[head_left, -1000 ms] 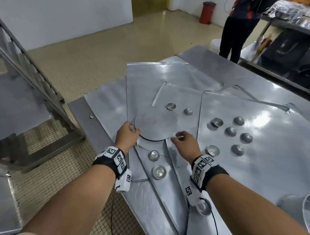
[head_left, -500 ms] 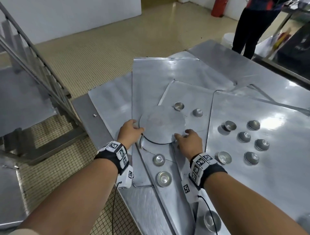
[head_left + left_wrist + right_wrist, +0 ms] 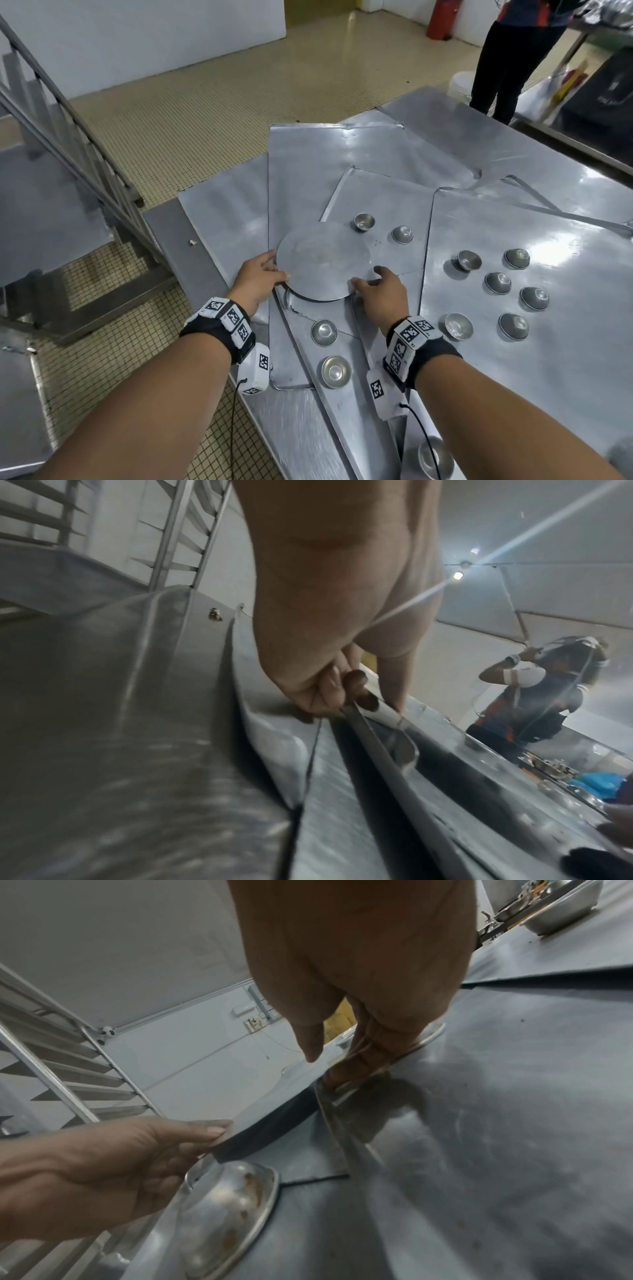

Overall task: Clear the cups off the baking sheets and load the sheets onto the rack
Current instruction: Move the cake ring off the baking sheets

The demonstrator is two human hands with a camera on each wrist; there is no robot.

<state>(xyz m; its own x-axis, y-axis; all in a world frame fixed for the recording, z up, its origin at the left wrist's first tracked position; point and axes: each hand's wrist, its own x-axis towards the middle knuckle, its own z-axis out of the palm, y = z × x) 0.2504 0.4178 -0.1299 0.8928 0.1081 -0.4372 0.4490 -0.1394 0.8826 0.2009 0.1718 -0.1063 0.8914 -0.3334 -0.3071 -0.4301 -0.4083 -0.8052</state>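
A round flat metal sheet (image 3: 322, 260) lies on several overlapping rectangular baking sheets (image 3: 308, 164). Its near edge is raised slightly. My left hand (image 3: 263, 274) pinches its left rim; in the left wrist view the left hand (image 3: 356, 693) has the thumb on top and fingers curled under. My right hand (image 3: 376, 287) grips the near right rim, and in the right wrist view the right hand (image 3: 342, 1053) has fingers under the edge. Small metal cups stand around: two beyond the round sheet (image 3: 363, 221), two near me (image 3: 323, 332), several on the right sheet (image 3: 498, 282).
A metal rack (image 3: 68, 137) with angled runners stands to the left, across a strip of tiled floor. The bare table edge (image 3: 164, 233) lies between the rack and the sheets. Another person (image 3: 507, 61) stands at the table's far right corner. One cup (image 3: 435, 457) sits by my right forearm.
Both hands have taken hold of the round sheet's rim, the right one sliding up onto it, and the near edge has come up a little off the sheets below.
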